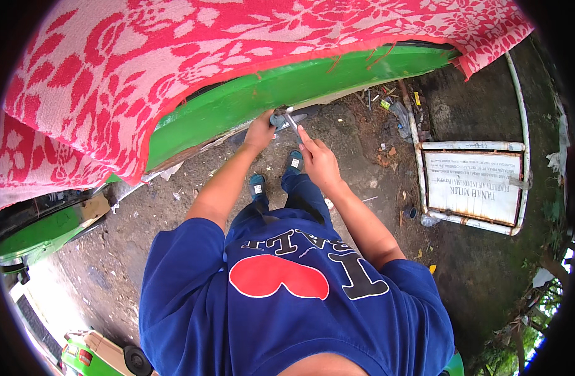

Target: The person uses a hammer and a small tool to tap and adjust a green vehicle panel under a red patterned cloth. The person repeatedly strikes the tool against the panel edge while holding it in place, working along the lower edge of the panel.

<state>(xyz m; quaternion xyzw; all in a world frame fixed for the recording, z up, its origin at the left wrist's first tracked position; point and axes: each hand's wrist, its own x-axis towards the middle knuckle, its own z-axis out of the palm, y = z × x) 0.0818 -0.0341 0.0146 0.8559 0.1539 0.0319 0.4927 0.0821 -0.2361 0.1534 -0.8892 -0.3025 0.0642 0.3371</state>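
In the middle of the head view my left hand grips a small blue-grey cylindrical object. My right hand is closed around the lower end of a slim silvery metal tool, whose upper end is beside the cylinder; I cannot tell whether they touch. A flat greyish piece shows just behind them, too small to name. Both hands are in front of a long green painted panel, draped with a red and pink patterned cloth.
A rusty white metal frame with a signboard lies to the right on the dirty ground, near scattered litter. A green object is at the left, and a green vehicle at the lower left. Plants show at the right rim.
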